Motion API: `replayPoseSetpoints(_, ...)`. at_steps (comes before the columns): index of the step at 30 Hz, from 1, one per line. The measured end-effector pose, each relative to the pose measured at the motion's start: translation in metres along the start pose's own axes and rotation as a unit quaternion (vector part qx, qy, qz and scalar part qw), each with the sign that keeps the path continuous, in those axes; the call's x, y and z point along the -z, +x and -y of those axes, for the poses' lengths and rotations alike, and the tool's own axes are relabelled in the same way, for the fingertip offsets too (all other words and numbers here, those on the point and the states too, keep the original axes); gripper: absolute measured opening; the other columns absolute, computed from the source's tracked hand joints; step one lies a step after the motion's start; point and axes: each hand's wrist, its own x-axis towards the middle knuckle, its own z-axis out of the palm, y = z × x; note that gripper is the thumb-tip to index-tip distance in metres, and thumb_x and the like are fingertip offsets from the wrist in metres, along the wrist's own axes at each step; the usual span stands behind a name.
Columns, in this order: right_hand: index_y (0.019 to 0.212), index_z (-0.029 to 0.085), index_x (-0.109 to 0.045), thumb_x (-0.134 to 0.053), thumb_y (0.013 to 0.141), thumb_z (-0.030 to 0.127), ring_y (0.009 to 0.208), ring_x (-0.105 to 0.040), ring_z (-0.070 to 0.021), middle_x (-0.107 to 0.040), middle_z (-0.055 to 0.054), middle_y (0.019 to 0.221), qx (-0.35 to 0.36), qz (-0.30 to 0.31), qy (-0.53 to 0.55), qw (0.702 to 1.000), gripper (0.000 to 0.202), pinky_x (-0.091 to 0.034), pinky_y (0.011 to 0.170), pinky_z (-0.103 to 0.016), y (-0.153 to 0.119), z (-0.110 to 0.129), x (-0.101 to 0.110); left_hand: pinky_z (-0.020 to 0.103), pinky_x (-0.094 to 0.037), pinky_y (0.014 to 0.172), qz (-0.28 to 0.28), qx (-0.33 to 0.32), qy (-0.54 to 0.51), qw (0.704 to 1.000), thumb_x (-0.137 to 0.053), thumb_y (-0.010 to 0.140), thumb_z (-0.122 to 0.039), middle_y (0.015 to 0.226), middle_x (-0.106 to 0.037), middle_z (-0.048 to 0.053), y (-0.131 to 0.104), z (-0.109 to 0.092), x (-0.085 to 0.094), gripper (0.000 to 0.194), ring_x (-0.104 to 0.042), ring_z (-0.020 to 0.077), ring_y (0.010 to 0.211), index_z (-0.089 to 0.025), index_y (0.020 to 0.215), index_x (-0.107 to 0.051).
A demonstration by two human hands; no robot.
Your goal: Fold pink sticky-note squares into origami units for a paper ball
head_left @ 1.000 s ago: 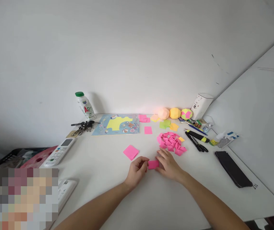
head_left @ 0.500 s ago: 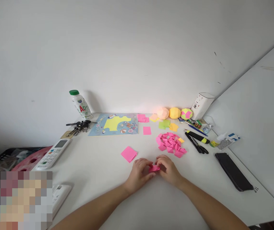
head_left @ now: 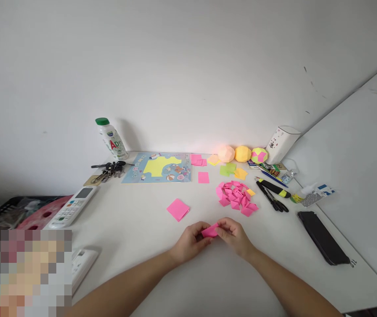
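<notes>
Between my two hands is a small folded piece of pink paper [head_left: 210, 230], just above the front of the white table. My left hand [head_left: 191, 241] pinches its left end with thumb and fingers. On the right end, my right hand [head_left: 233, 235] grips it the same way. Beyond my left hand lies a stack of square pink sticky notes [head_left: 178, 209]. A heap of folded pink paper pieces [head_left: 234, 196] sits beyond my right hand, with a small orange piece at its edge.
Three paper balls [head_left: 243, 154] stand by the wall near a white box [head_left: 283, 144]. To the right are scissors [head_left: 272, 198], a yellow-black cutter [head_left: 274, 188] and a black pouch [head_left: 323, 237]. A bottle [head_left: 112, 140], keys [head_left: 111, 171] and a white remote [head_left: 72, 207] are at left.
The pink piece has turned and shows a broader face, its right end now higher. My right hand's fingers have shifted on it. The view has moved slightly.
</notes>
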Motion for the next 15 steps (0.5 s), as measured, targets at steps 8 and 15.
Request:
replayPoseSetpoints(8, 0.082, 0.018, -0.052, -0.046, 0.089, 0.028, 0.06, -0.056, -0.0133, -0.057, 0.0, 0.067, 0.129, -0.032, -0.127, 0.983, 0.013, -0.046, 0.057, -0.024, -0.001, -0.006, 0.001, 0.036, -0.046, 0.071, -0.071, -0.231, 0.333, 0.912, -0.038, 0.086, -0.017, 0.068, -0.062, 0.006, -0.003, 0.003, -0.003, 0.024, -0.058, 0.0174, 0.067, -0.015, 0.097, -0.059)
replayPoseSetpoints(15, 0.084, 0.02, -0.051, -0.041, 0.087, 0.016, 0.072, -0.056, -0.0182, -0.057, -0.005, 0.075, 0.287, -0.046, -0.232, 0.928, 0.012, -0.048, 0.065, -0.032, 0.003, -0.004, 0.006, 0.054, -0.017, 0.105, -0.185, -0.329, 0.6, 0.705, -0.048, 0.079, -0.015, 0.135, -0.045, 0.015, -0.011, 0.007, -0.014, 0.048, -0.026, 0.0339, 0.131, -0.014, 0.127, -0.045)
